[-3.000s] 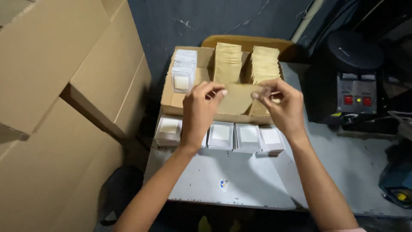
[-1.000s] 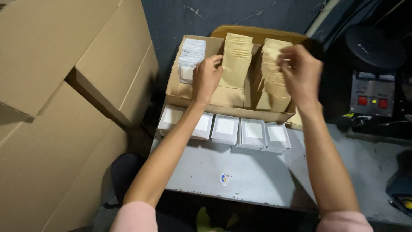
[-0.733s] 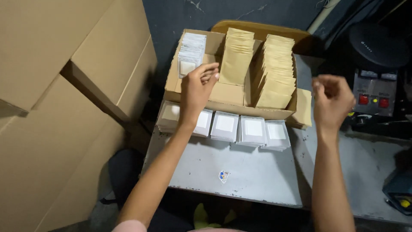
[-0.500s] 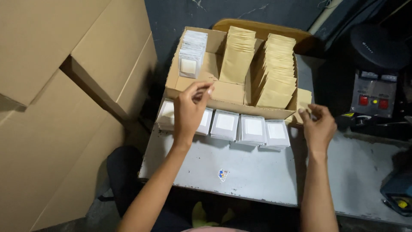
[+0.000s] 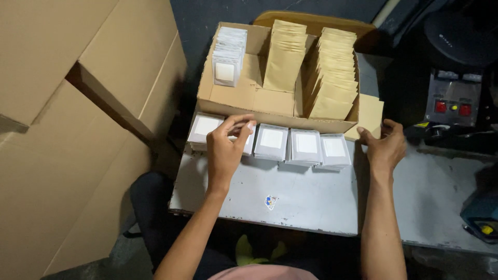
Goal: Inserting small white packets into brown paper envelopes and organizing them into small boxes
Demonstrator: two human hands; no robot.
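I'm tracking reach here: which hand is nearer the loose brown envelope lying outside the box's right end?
Right. The right hand rests at the loose brown envelope, fingertips at its lower edge. The left hand is far across, over the row of white packets.

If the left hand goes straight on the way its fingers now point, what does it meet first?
The left hand points up and right, its fingertips already over the row of white packets. Just beyond stands the front wall of the cardboard box, probably met next, though height is unclear.
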